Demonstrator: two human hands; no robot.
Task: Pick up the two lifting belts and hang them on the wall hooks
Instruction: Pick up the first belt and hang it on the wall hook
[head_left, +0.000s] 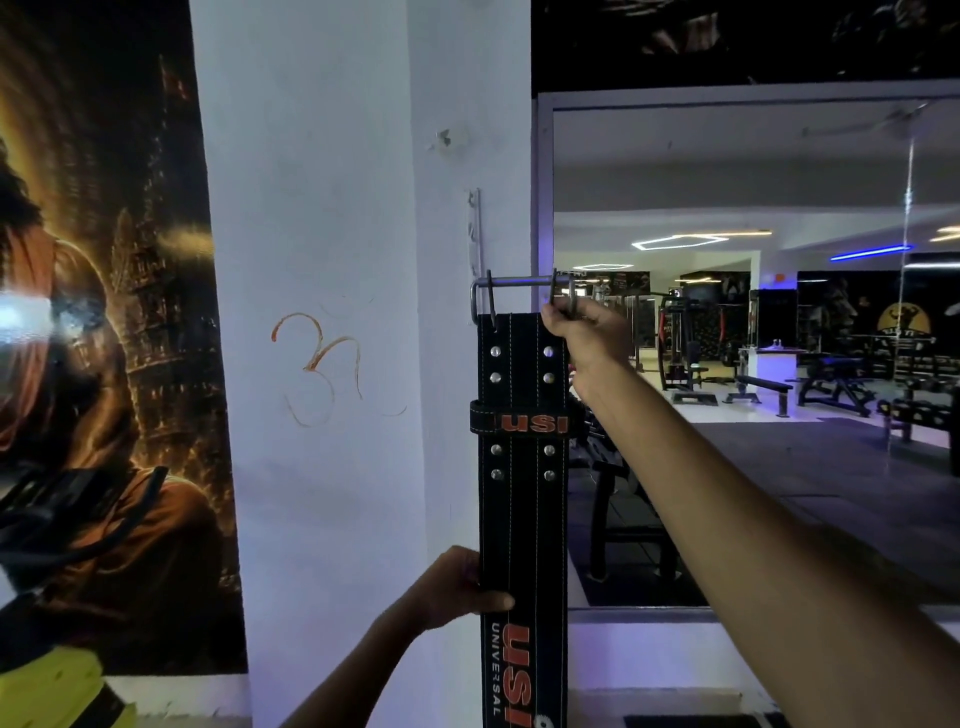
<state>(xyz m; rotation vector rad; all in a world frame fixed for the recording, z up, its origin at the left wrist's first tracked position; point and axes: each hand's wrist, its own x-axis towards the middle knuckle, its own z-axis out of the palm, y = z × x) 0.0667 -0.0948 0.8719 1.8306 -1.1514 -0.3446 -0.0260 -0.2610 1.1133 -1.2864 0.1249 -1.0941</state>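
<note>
A black lifting belt (522, 499) with silver rivets and orange USI lettering hangs upright in front of the white pillar. Its metal buckle (519, 291) is at the top. My right hand (584, 330) pinches the buckle's right end, arm stretched up from the lower right. My left hand (457, 587) grips the belt's left edge lower down, thumb across its front. Just above the buckle, a thin white hook strip (474, 234) is fixed to the pillar's right face. Only one belt is in view.
A large dark poster (104, 338) covers the wall left of the white pillar (322, 208). To the right, a big wall mirror (753, 364) reflects gym benches and machines. A yellow object (52, 691) sits at the bottom left.
</note>
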